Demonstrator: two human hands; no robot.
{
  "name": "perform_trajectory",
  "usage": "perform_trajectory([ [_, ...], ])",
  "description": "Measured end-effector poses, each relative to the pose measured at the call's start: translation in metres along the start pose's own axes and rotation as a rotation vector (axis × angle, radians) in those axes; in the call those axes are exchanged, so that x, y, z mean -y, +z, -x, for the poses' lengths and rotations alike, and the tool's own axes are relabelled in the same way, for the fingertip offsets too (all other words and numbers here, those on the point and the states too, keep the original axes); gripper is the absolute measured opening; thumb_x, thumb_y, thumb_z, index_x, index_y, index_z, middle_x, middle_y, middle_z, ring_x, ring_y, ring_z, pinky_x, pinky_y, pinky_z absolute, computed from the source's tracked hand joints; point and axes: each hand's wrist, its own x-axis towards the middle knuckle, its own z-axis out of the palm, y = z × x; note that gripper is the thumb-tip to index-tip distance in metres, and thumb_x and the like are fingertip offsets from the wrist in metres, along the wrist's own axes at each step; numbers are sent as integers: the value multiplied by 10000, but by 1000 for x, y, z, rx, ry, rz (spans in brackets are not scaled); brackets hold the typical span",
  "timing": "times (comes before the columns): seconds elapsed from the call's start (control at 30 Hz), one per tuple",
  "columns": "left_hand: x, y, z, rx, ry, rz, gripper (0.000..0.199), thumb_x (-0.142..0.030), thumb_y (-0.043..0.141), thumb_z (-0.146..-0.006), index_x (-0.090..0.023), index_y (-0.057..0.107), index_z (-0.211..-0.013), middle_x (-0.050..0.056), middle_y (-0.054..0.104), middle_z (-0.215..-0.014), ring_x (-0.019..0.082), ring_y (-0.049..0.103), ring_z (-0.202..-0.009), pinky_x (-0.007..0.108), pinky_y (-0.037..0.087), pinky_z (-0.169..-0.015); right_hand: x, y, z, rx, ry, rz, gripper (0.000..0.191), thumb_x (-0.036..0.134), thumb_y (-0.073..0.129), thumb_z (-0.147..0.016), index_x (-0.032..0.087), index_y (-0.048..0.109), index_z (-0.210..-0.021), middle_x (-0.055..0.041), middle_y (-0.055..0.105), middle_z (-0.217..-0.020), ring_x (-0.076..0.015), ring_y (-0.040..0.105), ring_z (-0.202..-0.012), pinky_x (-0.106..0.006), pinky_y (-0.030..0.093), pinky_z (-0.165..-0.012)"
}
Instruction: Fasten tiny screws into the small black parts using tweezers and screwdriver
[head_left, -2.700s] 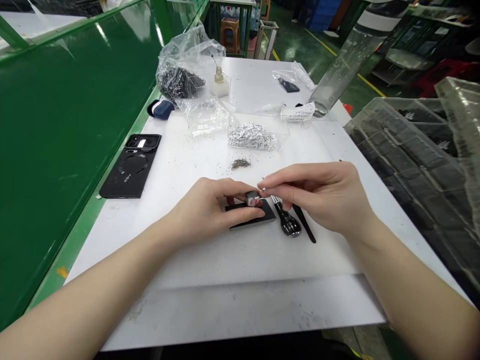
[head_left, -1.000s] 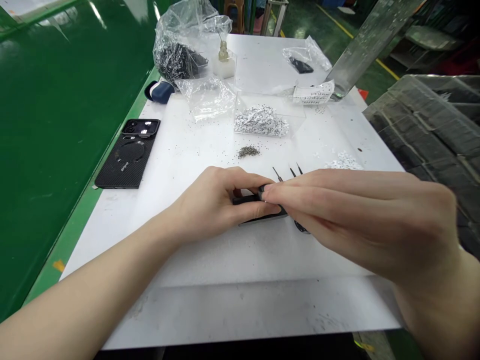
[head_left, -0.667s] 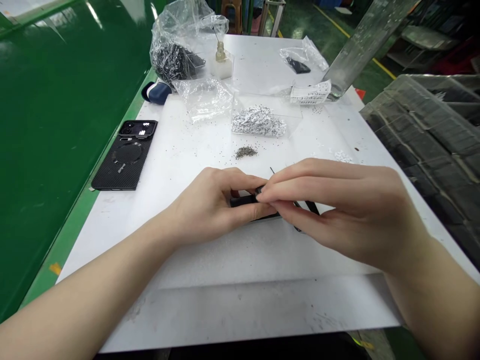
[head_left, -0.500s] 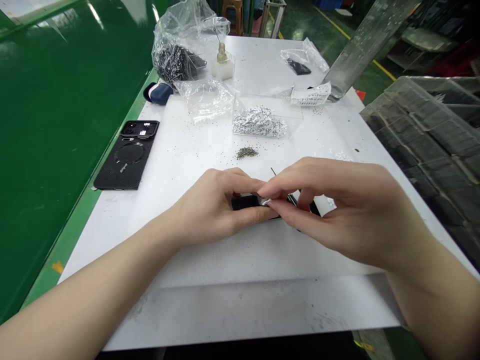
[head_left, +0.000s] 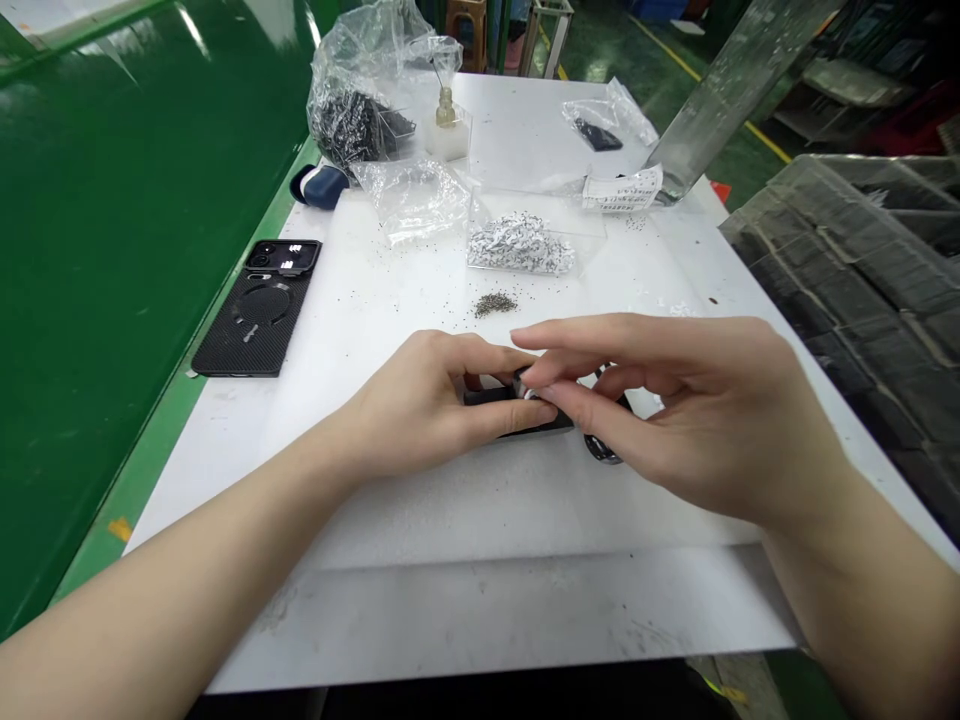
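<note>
My left hand (head_left: 442,400) is closed round a small black part (head_left: 551,418), fingers behind and thumb along its near side. Most of that part is covered, so its kind does not show. At its upper side the thumb and a finger of my right hand (head_left: 675,400) pinch close to a tiny white piece (head_left: 529,394). The right index finger stretches out above the pinch. Beneath my right palm shows a glossy black curved object (head_left: 602,449), largely hidden. Beyond both hands lies a pile of tiny metal bits (head_left: 496,303).
A clear tray (head_left: 480,268) of small white pieces stands farther back. Left lies a black phone (head_left: 255,315). Behind are a plastic bag of black parts (head_left: 360,125), a small bottle (head_left: 445,108) and a leaning metal post (head_left: 720,110). Clear bins (head_left: 847,270) stand on the right.
My right index finger has lifted off the part and straightened. The thin dark rod above the right fingers is out of sight, and the glossy black curved object shows more under the palm.
</note>
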Motion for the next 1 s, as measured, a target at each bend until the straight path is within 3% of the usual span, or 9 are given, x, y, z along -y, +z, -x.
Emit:
perform_trajectory([
  [0.1, 2, 0, 0, -2, 5, -7, 165, -294, 717, -907, -195, 782, -1022, 4, 760, -870, 179, 673, -836, 273, 525, -767, 3, 3, -1, 9, 8, 20, 369, 15, 642, -857, 210, 738, -1155, 8, 771, -998, -109, 715, -831, -206, 589, -624],
  [0.23, 2, -1, 1, -5, 39, -2, 119, -230, 756, -868, -179, 789, -970, 4, 751, -863, 148, 657, -775, 240, 498, -689, 6, 5, -2, 50, 115, -51, 287, 30, 653, -832, 229, 732, -1021, 11, 669, -886, -75, 538, -570, -236, 466, -457],
  [0.33, 2, -2, 2, 8, 67, 23, 148, -182, 777, -840, -210, 800, -984, 3, 773, -919, 146, 666, -782, 236, 492, -678, 4, 5, -1, 96, 174, -99, 229, 32, 656, -803, 240, 678, -896, 21, 616, -786, -94, 529, -560, -255, 422, -445],
  [0.53, 2, -8, 3, 63, 48, 1, 192, -283, 736, -902, -243, 807, -1076, 48, 772, -975, 193, 697, -910, 274, 556, -759, -4, -1, -5, 215, 270, -270, 171, 80, 655, -840, 240, 595, -824, 73, 453, -594, -81, 408, -476, -232, 331, -401],
  [0.6, 3, -8, 3, 70, 44, 14, 188, -291, 735, -903, -257, 814, -1071, 57, 778, -1024, 203, 706, -955, 280, 574, -786, -9, -8, -8, 288, 278, -329, 139, 117, 661, -864, 237, 599, -832, 74, 442, -591, -79, 395, -475, -224, 328, -395],
  [0.67, 3, -7, 3, 60, 39, 18, 200, -294, 738, -899, -256, 816, -1078, 63, 785, -1052, 207, 713, -985, 281, 586, -817, -16, -18, -11, 279, 241, -324, 96, 167, 676, -879, 240, 616, -860, 59, 478, -627, -85, 418, -491, -229, 352, -405],
  [0.8, 0, -2, 5, 11, 23, -5, 226, -285, 732, -900, -248, 806, -1110, 50, 790, -1088, 204, 712, -1028, 279, 594, -858, -28, -38, -14, 16, 195, 26, 105, 239, 705, -873, 246, 600, -878, 66, 467, -593, -96, 413, -478, -257, 340, -431],
  [0.9, -2, 1, 6, -18, 55, -57, 201, -267, 693, -926, -233, 804, -1091, 36, 794, -1059, 184, 708, -986, 253, 578, -809, -33, -42, -13, 145, 253, 349, 137, 261, 672, -880, 246, 537, -891, 108, 385, -475, -100, 359, -427, -275, 289, -452],
  [1.0, -2, 2, 6, -12, 73, -100, 200, -276, 664, -945, -239, 803, -1084, 40, 783, -1053, 183, 704, -962, 248, 565, -797, -35, -36, -12, 327, 230, 508, 106, 232, 600, -891, 233, 510, -948, 93, 481, -512, -122, 424, -484, -288, 311, -531],
])
